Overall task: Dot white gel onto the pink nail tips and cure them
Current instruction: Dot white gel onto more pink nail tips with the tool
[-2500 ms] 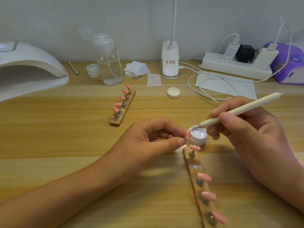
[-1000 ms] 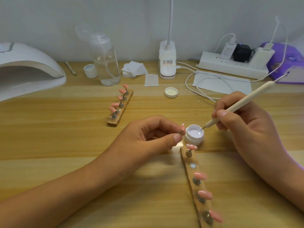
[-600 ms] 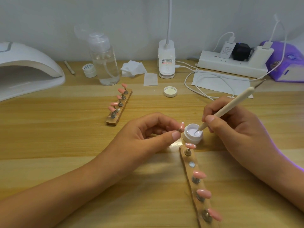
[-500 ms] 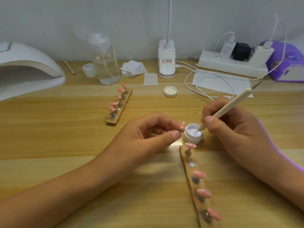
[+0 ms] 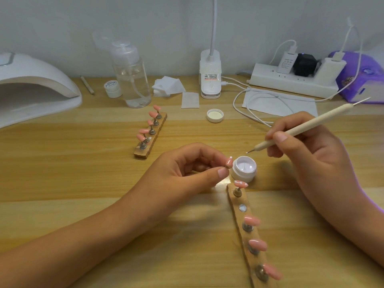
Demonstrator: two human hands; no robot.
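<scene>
Beside the open gel pot (image 5: 244, 169) on the bench (image 5: 62, 173), fingers of the left hand (image 5: 187, 169) pinch one pink nail tip (image 5: 229, 163) from beneath, angled toward the dotting pen (image 5: 301, 128) pinched in the right hand (image 5: 307, 154), likely keeping each dab's travel short.

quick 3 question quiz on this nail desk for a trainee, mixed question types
1. True or false: the gel pot is open.
2. The right hand holds: A a brush, B the dotting tool, C tweezers.
3. Not counting the nail tip that the left hand pinches, how many nail tips stand on the near holder?
Key: 1 true; 2 B; 3 four.
</scene>
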